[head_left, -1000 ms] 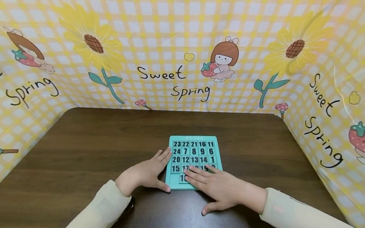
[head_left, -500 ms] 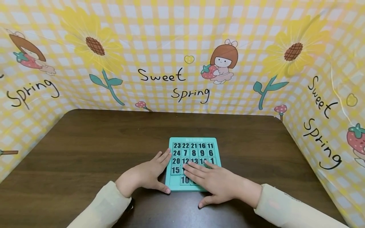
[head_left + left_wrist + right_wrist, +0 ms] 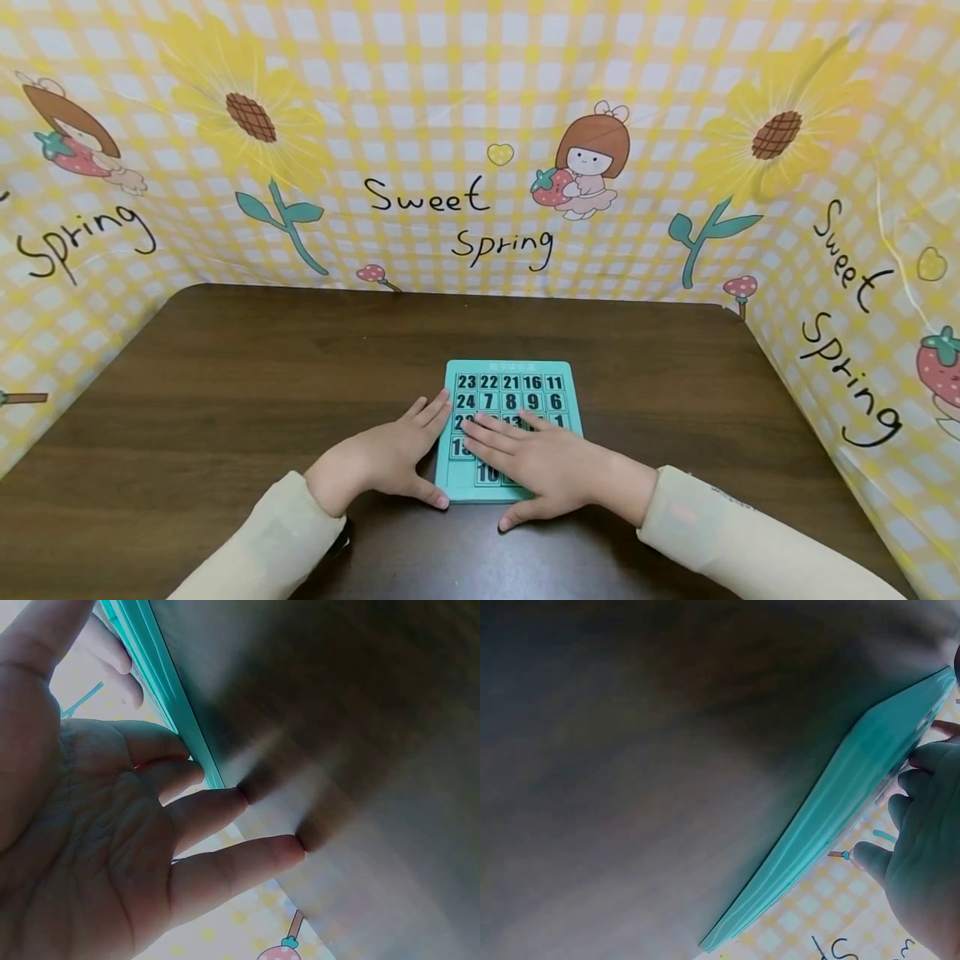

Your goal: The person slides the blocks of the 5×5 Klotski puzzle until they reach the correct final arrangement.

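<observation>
On the worktop (image 3: 300, 358), the number puzzle (image 3: 511, 401) is touched at its left edge by the spread left hand (image 3: 397, 458). The straight-fingered right hand (image 3: 542, 467) is now shifted farther leftward, tile 20 (image 3: 459, 422) being partly covered; tile sliding is presumably underway.

the number board (image 3: 459, 483) is turquoise with black digits (image 3: 511, 402). the table (image 3: 322, 358) is dark brown, the 2 sleeves (image 3: 281, 533) are cream, the cloth (image 3: 427, 108) is checked yellow and white.

A yellow-and-white checked cloth (image 3: 427, 100), printed with sunflowers (image 3: 251, 117) and "Sweet Spring", rises along the far, left and right edges of a dark brown table (image 3: 300, 358) with rounded far corners.
</observation>
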Available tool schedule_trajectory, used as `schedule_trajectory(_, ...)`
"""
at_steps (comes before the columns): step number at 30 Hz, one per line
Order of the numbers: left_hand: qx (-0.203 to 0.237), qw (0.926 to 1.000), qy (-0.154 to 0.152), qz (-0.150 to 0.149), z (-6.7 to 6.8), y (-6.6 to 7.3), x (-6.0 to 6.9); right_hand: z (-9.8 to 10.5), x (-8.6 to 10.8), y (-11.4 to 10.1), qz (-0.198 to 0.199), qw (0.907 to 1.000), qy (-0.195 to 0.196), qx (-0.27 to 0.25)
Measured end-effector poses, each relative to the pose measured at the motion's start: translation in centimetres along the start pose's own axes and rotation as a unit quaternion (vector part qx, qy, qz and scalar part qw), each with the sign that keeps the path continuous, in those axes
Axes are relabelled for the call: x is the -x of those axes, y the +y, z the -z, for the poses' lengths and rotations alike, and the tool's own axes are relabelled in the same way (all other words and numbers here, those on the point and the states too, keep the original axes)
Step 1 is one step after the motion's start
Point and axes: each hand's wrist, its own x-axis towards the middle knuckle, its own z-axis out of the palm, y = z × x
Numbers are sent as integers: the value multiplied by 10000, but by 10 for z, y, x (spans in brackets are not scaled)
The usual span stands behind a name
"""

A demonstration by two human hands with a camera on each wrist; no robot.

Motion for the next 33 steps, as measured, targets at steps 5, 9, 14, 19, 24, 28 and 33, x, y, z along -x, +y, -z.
schedule_trajectory(5,10,10000,0,-26,1,1,1,-1,2,-5,89,9999,-11,142)
schedule_trajectory(9,25,10000,-2,-39,1,1,2,-1,6,-11,207,9995,34,239)
schedule_trajectory(14,32,10000,24,-59,1,1,2,-2,9,-14,354,9987,109,336)
schedule_trajectory(19,48,10000,16,-41,1,1,1,1,7,-11,274,9992,113,258)
schedule_trajectory(24,56,10000,-9,34,1,0,1,4,0,2,-160,9999,40,-7)
schedule_trajectory(28,56,10000,-18,37,1,0,1,4,-8,10,-310,9995,55,-57)
schedule_trajectory(33,55,10000,-17,33,0,0,1,5,-16,14,-343,9994,5,-74)
